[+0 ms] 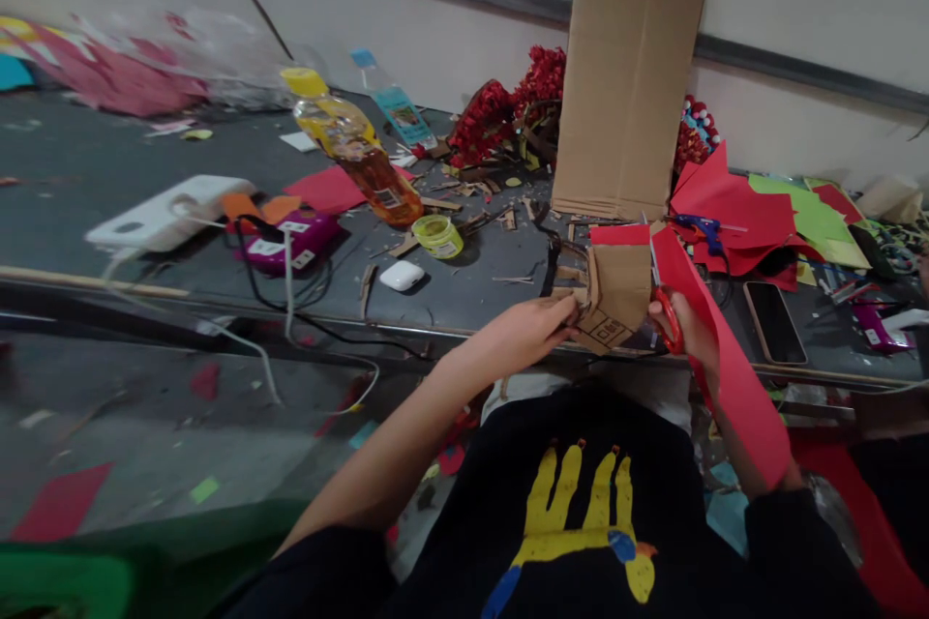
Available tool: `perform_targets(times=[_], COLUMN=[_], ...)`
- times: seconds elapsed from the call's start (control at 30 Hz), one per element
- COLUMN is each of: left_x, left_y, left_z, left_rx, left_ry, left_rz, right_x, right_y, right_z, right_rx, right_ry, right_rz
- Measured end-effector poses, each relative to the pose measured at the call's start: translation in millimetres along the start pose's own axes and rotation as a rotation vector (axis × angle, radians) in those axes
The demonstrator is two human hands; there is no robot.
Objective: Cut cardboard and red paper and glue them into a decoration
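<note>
At the table's (500,256) near edge, three o'clock in our view, we find a cardboard piece (624,280) pinched by our left hand (546,324) at its eight o'clock. At four, our right hand (697,334) curls round scissors (676,338). Red paper (744,406) appears partly cut; we judge trimming remains.

Pale wall (464,53) with a dark strip (798,72); dark tabletop (243,143); grey floor (152,397) littered with scraps (64,501).
</note>
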State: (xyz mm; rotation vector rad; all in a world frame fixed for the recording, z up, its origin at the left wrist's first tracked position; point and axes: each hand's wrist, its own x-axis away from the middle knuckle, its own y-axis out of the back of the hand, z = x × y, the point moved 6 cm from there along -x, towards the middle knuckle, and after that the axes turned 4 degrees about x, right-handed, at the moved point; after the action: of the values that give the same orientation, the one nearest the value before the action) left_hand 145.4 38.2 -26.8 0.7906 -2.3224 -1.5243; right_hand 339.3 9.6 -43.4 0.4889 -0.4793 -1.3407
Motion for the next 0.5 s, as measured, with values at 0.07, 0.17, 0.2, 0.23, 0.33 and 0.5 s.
perform_targets(times=[0.07,0.17,0.2,0.23,0.33,0.5], left_x=[-1,0,1,3,12,32], left_y=[8.7,24.2,30.0,36.1,55.2,79.8], left_z=[18,47,57,65,87,108], left_rx=[0.007,-0.036,-0.06,-0.087,-0.181,-0.278], left_ry=[0.097,0.225,0.253,0.275,0.346,0.435], left_rz=[-0.01,-0.037,-0.047,-0.06,-0.105,-0.222], right_x=[-19,-53,-64,-74,-95,-104], right_y=[6,11,11,11,8,8], right_z=[-1,-6,-7,-8,-10,-3], right_rx=[-0.022,-0.071,-0.08,-0.084,-0.088,-0.004], right_ry=[0.033,0.066,0.074,0.073,0.032,0.039], right_rz=[0.003,0.084,0.114,0.147,0.257,0.374])
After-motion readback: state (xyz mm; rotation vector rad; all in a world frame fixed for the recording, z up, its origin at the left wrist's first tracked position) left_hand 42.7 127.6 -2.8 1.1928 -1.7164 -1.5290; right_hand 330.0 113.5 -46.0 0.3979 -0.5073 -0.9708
